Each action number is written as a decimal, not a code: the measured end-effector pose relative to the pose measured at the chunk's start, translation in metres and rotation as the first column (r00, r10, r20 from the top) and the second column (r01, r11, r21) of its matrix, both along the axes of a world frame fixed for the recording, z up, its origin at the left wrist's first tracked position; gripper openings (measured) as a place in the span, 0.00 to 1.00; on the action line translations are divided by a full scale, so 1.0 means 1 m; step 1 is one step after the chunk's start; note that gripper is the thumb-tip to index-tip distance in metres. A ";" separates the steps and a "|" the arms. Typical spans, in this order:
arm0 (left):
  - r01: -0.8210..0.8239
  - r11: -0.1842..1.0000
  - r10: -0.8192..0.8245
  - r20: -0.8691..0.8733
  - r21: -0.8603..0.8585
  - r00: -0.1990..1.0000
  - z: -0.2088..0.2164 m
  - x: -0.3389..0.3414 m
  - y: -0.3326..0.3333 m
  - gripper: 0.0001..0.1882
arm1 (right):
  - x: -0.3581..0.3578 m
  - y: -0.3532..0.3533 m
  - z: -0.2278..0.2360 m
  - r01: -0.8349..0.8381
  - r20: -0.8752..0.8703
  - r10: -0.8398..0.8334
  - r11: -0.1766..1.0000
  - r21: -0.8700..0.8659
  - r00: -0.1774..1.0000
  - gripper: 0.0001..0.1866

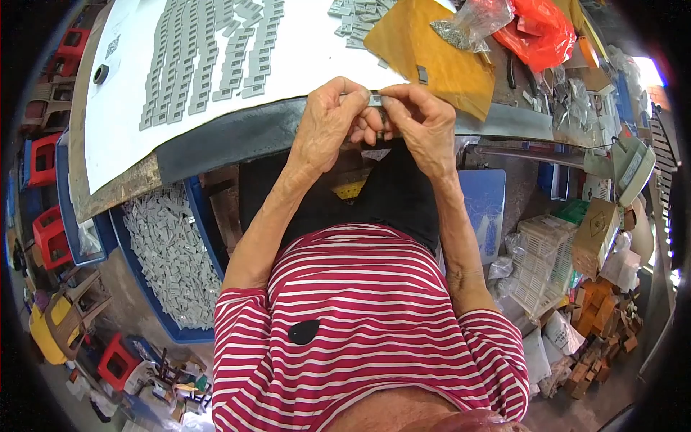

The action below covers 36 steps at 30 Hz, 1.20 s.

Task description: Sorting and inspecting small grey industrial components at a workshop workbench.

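Note:
Between my two hands, just over the table's near edge, is a small grey rectangular part. My left hand pinches its left end, its fingers closed. On the other end, my right hand grips with thumb and forefinger, the remaining fingers curled under. Much of the part is hidden by fingertips. Similar grey parts lie in long overlapping rows on the white sheet to the left. A loose pile of them is farther off, beyond my hands. One dark grey piece rests on the brown paper.
A clear bag of small metal pieces and a red plastic bag sit at the back right. Below the table's left side stands a blue bin full of grey parts. A black ring lies far left. White crates stand right.

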<state>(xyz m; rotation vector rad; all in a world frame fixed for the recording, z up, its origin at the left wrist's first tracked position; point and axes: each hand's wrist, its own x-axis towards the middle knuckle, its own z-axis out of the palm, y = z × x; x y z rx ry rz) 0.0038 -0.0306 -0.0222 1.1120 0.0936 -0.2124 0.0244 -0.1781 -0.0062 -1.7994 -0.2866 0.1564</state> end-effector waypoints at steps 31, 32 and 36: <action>-0.085 0.986 0.074 0.079 0.144 0.994 -0.002 -0.006 -0.009 0.10 | -0.003 0.004 -0.011 0.108 0.541 0.034 0.967 -0.229 0.840 0.04; -0.091 0.984 0.079 0.082 0.156 0.993 -0.002 -0.006 -0.010 0.10 | -0.003 0.003 -0.012 0.116 0.561 0.035 0.966 -0.231 0.827 0.04; -0.083 0.979 0.065 0.100 0.186 0.993 -0.001 -0.006 -0.009 0.09 | -0.002 0.001 -0.011 0.086 0.527 0.056 0.967 -0.240 0.848 0.03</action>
